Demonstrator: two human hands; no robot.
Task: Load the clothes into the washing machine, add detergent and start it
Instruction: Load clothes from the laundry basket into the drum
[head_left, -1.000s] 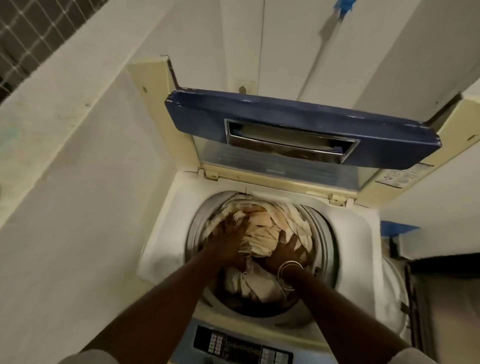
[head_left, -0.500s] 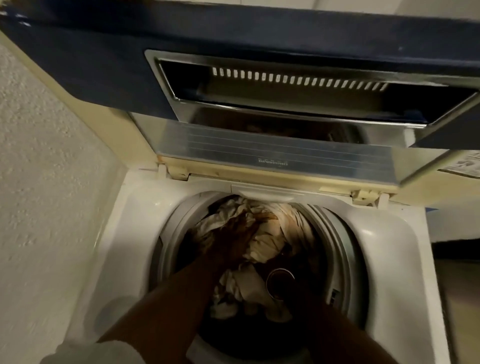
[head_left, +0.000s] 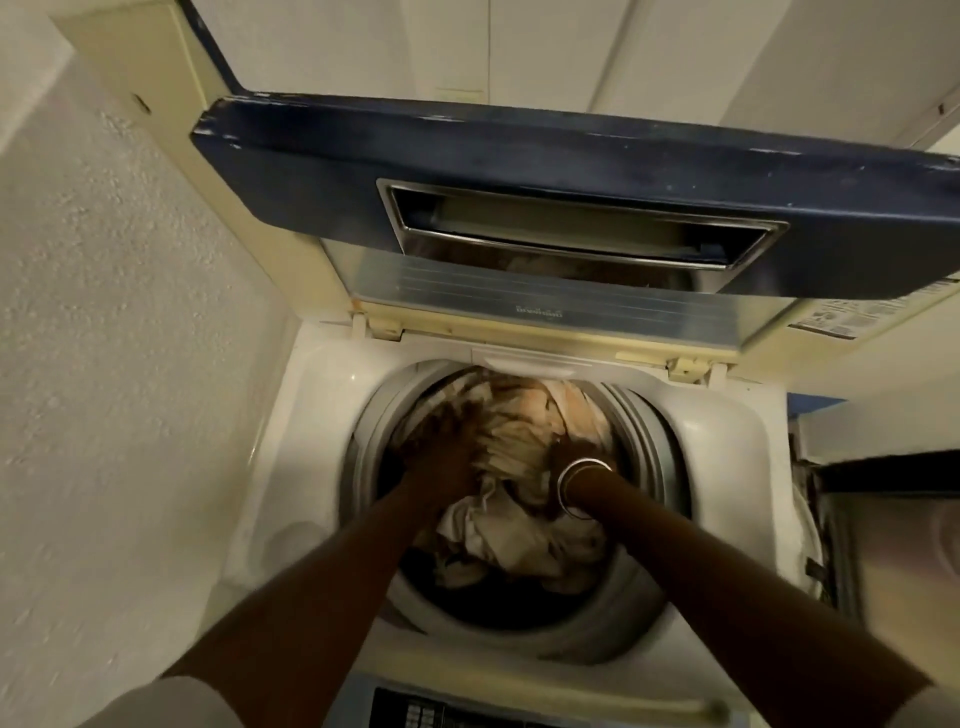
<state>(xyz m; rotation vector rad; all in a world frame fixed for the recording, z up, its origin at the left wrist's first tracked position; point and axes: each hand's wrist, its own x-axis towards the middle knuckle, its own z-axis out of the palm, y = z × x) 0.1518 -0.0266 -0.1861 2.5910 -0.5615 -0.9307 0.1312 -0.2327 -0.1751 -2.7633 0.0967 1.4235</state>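
Beige clothes (head_left: 524, 441) still getting shoved down under the left hand (head_left: 441, 441), grip spread; right hand (head_left: 574, 448) grip, can't tell. Detergent next probably.

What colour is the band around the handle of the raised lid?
The band is dark blue; head view.

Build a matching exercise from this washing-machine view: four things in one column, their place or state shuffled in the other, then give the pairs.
Column one
1. lid
2. clothes
3. bangle
4. control panel

Column two
A. worn at the right wrist
B. dark blue, raised open
C. at the bottom edge of the view, blurred
D. heaped inside the drum

Pairs: 1-B, 2-D, 3-A, 4-C
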